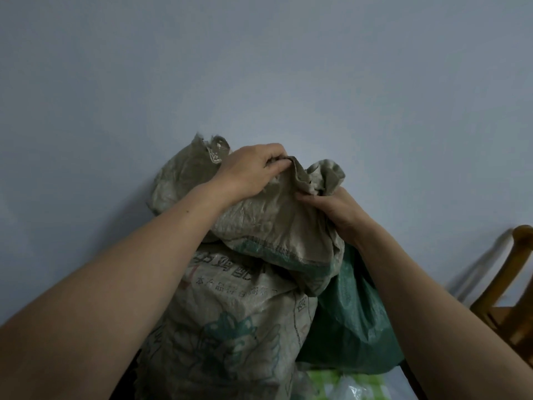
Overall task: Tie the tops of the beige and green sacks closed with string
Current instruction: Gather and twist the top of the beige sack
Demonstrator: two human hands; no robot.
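Note:
A tall beige woven sack (230, 319) with green print stands against the wall, its loose top folded forward and bunched. My left hand (251, 171) grips the bunched fabric at the top from the left, fingers curled into the folds. My right hand (331, 209) clutches the same gathered top from the right and below. A green sack (352, 321) leans against the beige one on its right, partly behind my right forearm. No string is visible.
A plain pale blue wall (288, 67) fills the background. A wooden chair (510, 298) stands at the right edge. Below the sacks lie a green-and-white checked cloth (326, 379) and a clear plastic bag (354, 391).

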